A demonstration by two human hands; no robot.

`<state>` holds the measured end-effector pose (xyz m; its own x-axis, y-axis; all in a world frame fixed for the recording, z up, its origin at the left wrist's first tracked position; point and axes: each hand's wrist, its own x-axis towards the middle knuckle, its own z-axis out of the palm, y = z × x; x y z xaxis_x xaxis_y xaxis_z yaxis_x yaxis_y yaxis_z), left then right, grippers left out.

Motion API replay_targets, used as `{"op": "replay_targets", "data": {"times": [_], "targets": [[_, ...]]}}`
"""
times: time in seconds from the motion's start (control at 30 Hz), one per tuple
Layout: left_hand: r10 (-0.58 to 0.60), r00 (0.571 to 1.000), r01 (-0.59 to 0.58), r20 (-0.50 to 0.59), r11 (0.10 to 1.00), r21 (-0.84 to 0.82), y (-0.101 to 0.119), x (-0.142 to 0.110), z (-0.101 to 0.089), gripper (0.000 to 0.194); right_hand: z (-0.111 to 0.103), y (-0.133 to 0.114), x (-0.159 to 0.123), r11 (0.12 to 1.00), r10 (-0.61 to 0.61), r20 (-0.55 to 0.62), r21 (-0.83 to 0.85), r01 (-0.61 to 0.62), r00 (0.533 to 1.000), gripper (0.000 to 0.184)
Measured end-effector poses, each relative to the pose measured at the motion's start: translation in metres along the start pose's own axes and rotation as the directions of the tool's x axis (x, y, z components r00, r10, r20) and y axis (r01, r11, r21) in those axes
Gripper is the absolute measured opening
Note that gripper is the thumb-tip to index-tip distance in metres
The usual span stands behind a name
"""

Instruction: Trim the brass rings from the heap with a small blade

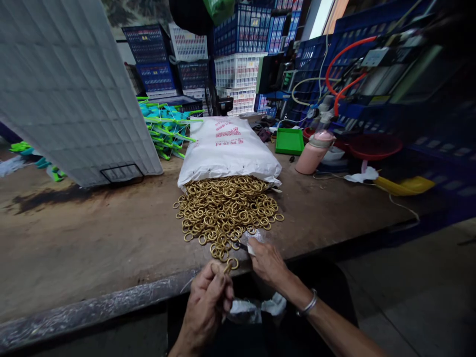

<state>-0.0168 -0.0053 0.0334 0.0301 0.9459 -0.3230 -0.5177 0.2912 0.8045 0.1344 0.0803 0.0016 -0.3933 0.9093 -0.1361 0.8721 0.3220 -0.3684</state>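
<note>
My left hand (208,293) is closed at the table's front edge, with a brass-coloured ring (227,268) pinched between thumb and finger. Just beyond it, another ring (233,263) lies at the near tip of the pile. My right hand (268,262) is closed on a thin dark-tipped tool (242,246) with a white part near the fingers; its exact kind does not show. The tool's tip points left, at the near rings. A large heap of rings (226,208) spills from the mouth of a white printed sack (226,148) lying on the table.
A tall pale ribbed panel (82,94) stands at left, beside green and teal plastic parts (167,126). To the right are a green tray (289,141), a pink bottle (315,152), a yellow scoop (405,185) and a machine with red hoses (336,94). Stacked crates (241,29) fill the back.
</note>
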Motion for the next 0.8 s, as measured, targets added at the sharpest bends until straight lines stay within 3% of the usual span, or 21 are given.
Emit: {"op": "replay_targets", "data": {"times": [0.1,0.3,0.6,0.8], "targets": [[0.012,0.999,-0.017,-0.045,0.994,-0.110,0.009,0.004,-0.003,0.028,0.002,0.001,0.006,1.000,0.029,-0.070,-0.005,-0.029,0.997,0.024],[0.067,0.992,-0.082,-0.108,0.986,-0.142,0.010,0.014,-0.015,0.021,0.011,-0.014,0.015,0.999,0.049,-0.156,-0.014,-0.052,0.987,0.011],[-0.051,0.997,0.029,-0.061,0.947,-0.319,0.010,0.017,-0.020,0.021,0.012,-0.016,0.023,0.993,0.072,-0.147,-0.083,-0.084,0.987,0.015],[-0.015,0.998,0.003,-0.054,0.975,-0.223,0.003,0.021,-0.019,0.020,0.002,-0.006,0.020,1.000,0.001,-0.198,0.011,0.001,0.980,0.014]]}}
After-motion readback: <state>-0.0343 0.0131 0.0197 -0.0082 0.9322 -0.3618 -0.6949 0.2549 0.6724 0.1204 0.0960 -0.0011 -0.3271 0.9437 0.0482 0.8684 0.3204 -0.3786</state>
